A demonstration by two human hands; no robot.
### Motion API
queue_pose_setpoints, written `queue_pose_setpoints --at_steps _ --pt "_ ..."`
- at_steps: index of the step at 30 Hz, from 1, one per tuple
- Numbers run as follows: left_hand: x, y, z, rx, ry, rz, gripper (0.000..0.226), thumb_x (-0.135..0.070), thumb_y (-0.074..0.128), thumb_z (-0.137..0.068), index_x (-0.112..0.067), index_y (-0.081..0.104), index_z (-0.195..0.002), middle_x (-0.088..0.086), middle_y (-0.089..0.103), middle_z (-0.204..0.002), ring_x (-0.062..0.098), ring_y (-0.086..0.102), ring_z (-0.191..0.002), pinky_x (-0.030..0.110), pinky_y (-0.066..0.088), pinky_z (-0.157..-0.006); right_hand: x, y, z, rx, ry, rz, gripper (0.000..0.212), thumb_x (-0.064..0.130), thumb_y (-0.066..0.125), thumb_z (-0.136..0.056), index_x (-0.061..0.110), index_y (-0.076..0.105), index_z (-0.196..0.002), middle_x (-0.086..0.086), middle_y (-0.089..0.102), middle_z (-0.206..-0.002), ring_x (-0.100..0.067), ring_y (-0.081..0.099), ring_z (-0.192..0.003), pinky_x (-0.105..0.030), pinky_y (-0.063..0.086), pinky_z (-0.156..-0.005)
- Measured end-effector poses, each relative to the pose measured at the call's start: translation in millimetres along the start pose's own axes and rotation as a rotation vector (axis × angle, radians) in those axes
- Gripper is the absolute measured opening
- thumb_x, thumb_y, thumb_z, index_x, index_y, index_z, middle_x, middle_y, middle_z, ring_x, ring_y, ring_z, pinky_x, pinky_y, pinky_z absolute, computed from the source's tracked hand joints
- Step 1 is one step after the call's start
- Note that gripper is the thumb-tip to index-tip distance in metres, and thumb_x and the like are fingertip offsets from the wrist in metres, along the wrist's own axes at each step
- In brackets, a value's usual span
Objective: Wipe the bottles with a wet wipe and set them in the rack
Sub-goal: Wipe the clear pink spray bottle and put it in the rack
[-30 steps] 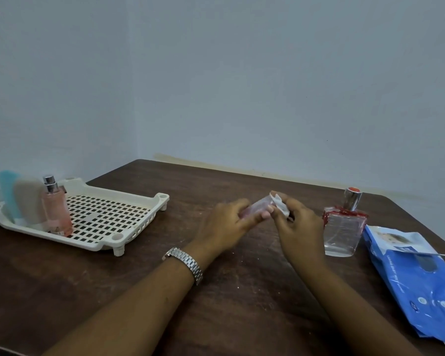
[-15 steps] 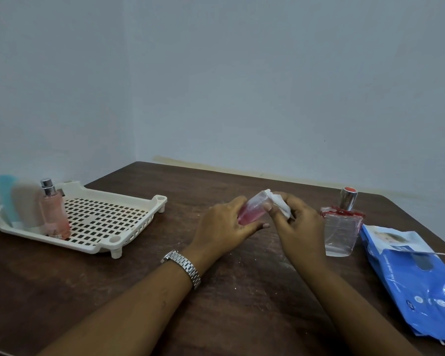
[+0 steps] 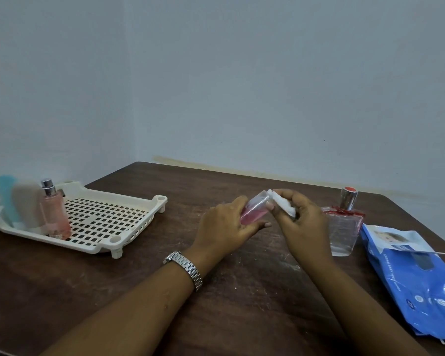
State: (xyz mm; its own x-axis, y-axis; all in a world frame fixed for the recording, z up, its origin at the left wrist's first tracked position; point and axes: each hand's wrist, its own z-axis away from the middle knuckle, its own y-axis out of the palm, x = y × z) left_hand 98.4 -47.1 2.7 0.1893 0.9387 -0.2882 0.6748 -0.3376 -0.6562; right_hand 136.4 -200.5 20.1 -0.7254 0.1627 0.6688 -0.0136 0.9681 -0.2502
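So on my feed the left hand [image 3: 226, 224] has its fingers [image 3: 263, 224] curled round a small bottle [image 3: 254, 210] with pink liquid in it. It's tilted, upper end pointing up and to the right, held over the middle of the desk [image 3: 113, 291]. The right hand [image 3: 303, 227] is pinching a folded white wet wipe [image 3: 283, 205] between thumb and fingers, pressed right on that upper end.

Can't make out the cap at all, the wipe and fingers cover it, and the left palm hides the bottom.

The rack [image 3: 108, 219] sits far left on the desk. A pink spray bottle [image 3: 55, 214] stands at its left end, with a beige bottle [image 3: 27, 204] and a teal bottle [image 3: 5, 194] behind it, both too blurry to read. A clear square bottle [image 3: 344, 227] with red trim stands just right of the right hand, partly hidden by it. The blue wipes pack [image 3: 416, 278] is cut off at the frame's right edge.
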Motion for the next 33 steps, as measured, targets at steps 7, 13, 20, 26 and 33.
queue_pose_setpoints --at_steps 7,13,20,26,33 --pt "1 0 1 0.023 0.010 0.044 0.048 -0.068 0.055 -0.080 -0.021 0.053 -0.090 -0.010 0.051 -0.065 0.000 0.041 -0.048 0.012 0.024 -0.047 3 0 0 0.040 -0.029 -0.030 0.028 0.006 0.067 -0.083 0.019 0.066 -0.107 0.010 0.068 -0.096 -0.003 0.064 -0.083 -0.025 0.055 -0.066" --pt "-2 1 1 0.028 -0.006 0.119 0.051 -0.068 0.054 -0.079 -0.020 0.057 -0.095 -0.011 0.052 -0.064 0.000 0.046 -0.050 0.010 0.027 -0.046 4 -3 -1 -0.039 0.046 -0.068 0.015 0.023 0.071 -0.079 0.020 0.065 -0.092 0.007 0.068 -0.081 -0.008 0.064 -0.073 -0.031 0.054 -0.060" --pt "-12 5 0 0.024 -0.084 0.497 0.050 -0.060 0.062 -0.079 -0.023 0.048 -0.110 -0.002 0.062 -0.075 0.005 0.057 -0.058 0.017 0.044 -0.050 4 8 3 0.157 0.285 -0.433 0.042 0.037 0.054 -0.086 0.015 0.057 -0.122 -0.009 0.068 -0.106 -0.020 0.066 -0.098 -0.040 0.054 -0.087" --pt "-27 5 2 0.178 -0.373 1.096 0.046 -0.051 0.056 -0.082 -0.035 0.029 -0.116 0.005 0.059 -0.086 0.005 0.050 -0.044 0.020 0.041 -0.040 15 14 7 0.212 0.342 -0.602 0.037 0.036 0.042 -0.090 0.028 0.051 -0.125 0.002 0.062 -0.119 -0.010 0.060 -0.109 -0.029 0.047 -0.096" --pt "-21 7 -3 0.083 -0.585 1.208 0.061 -0.068 0.038 -0.082 -0.024 0.050 -0.123 0.005 0.064 -0.115 0.020 0.065 -0.102 0.045 0.052 -0.093 18 24 18 0.465 0.098 -0.248 0.041 0.027 0.036 -0.097 0.037 0.027 -0.136 0.020 0.024 -0.145 0.019 0.023 -0.127 0.000 0.023 -0.100"
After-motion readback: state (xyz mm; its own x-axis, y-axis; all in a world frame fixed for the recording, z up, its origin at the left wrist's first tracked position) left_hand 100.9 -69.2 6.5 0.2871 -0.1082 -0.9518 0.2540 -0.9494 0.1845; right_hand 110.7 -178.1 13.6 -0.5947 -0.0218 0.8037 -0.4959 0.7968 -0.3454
